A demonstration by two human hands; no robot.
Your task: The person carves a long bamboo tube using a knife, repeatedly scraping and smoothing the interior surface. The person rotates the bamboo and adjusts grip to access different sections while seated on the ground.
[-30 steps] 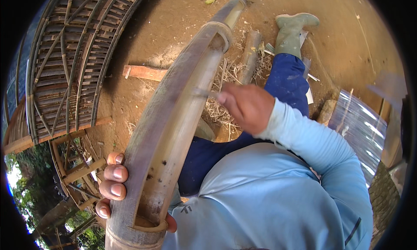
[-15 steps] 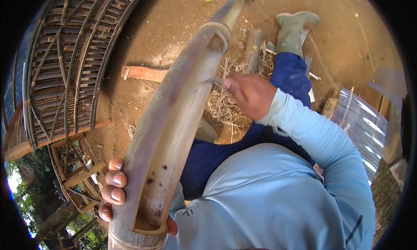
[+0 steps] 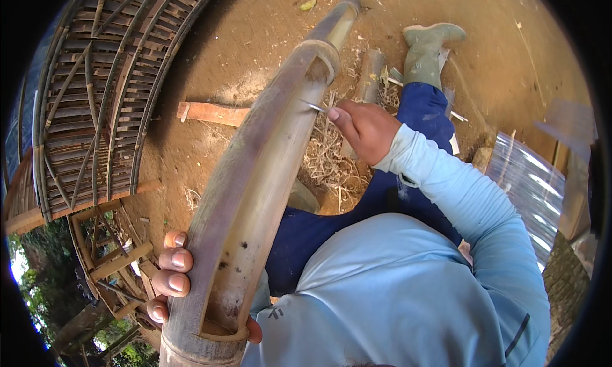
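A thick bamboo pole [image 3: 220, 182] slants from the lower left up to the far middle. One side of it is cut open into a long trough between two joints, with small dark spots inside its near end. My left hand [image 3: 171, 274] is closed round the near end, fingers on the left side and the thumb showing at the right. In my right hand [image 3: 368, 131], closed in a grip, is a small tool with a thin metal blade [image 3: 312, 105]. Its tip reaches the trough near the far joint. The handle is hidden in my fist.
Curly shavings [image 3: 331, 166] lie on the earth floor between my legs, beside a short bamboo piece [image 3: 371, 74]. A flat reddish wood strip [image 3: 213, 114] lies left of the pole. A bamboo slat rack [image 3: 95, 106] stands at the left, a clear corrugated sheet [image 3: 529, 182] at the right.
My right hand has shifted slightly, and the blade now shows more plainly against the trough. The pole sits a little lower in view. My left hand keeps its hold.
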